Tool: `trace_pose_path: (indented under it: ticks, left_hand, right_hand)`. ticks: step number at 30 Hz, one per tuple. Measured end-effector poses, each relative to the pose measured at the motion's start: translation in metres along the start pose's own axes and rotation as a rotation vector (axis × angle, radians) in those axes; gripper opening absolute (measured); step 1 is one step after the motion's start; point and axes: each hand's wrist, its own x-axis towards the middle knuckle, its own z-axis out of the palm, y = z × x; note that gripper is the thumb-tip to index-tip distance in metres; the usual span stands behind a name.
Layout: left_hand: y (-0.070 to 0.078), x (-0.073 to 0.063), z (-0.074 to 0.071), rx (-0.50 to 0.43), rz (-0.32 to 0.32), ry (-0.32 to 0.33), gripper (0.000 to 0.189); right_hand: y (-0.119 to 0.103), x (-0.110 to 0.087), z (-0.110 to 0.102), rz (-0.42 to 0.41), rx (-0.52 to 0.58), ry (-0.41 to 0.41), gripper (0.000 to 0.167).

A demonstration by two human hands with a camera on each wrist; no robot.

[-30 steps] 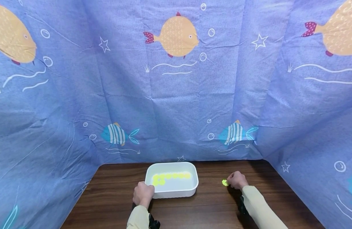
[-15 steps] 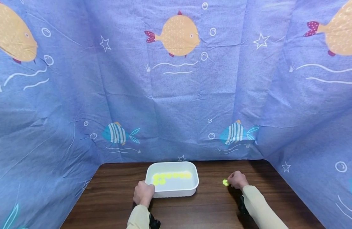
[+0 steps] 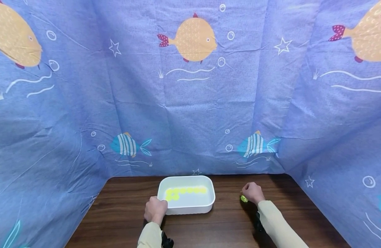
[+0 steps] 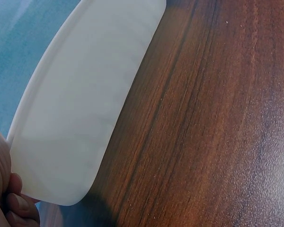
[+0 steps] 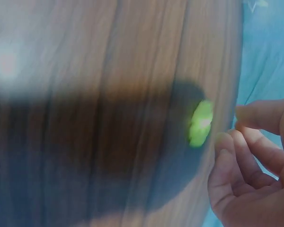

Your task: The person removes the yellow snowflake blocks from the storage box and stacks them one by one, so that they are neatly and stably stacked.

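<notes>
A white rectangular plastic tub (image 3: 190, 209) sits on the table, holding several yellow flower-shaped pieces (image 3: 176, 197) in rows along its back and left. My left hand (image 3: 155, 208) grips the tub's front left corner; in the left wrist view its curled fingers (image 4: 20, 203) are at the tub's end. Off to the right, my right hand (image 3: 253, 193) hovers by a single yellow-green flower-shaped piece (image 3: 244, 199) lying on the table. The right wrist view has that piece (image 5: 201, 124) apart from the fingertips, with a small gap between thumb and index finger and nothing visible held there.
The dark wooden table (image 3: 122, 213) spreads around the tub. Blue fish-print cloth (image 3: 190, 120) hangs behind it and along both sides. A dark shadow of the right hand falls across the table (image 5: 80, 47) in the right wrist view.
My right hand has shifted a little left and away from me, over the flower-shaped piece, which now lies partly in its shadow. The left hand and the tub stay in place.
</notes>
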Motion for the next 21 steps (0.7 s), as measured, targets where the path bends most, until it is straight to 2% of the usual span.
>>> trace_pose_path:
  ticks: [4,13,16,21]
  left_hand:
    - [-0.001,0.0,0.0,-0.001,0.007,-0.002,0.021]
    - [0.0,0.001,0.001,0.011,-0.009,-0.005,0.02]
    - [0.0,0.001,0.001,0.014,-0.008,-0.003,0.02]
    - [0.001,0.0,0.0,0.018,-0.016,0.004,0.021]
  right_hand:
    - [-0.022,0.004,0.006,-0.026,0.019,0.001,0.007]
    - [-0.103,0.015,0.036,-0.219,-0.029,0.093,0.006]
    - [-0.128,0.015,0.052,-0.281,-0.027,0.08,0.004]
    - [-0.157,0.011,0.075,-0.331,-0.044,-0.022,0.008]
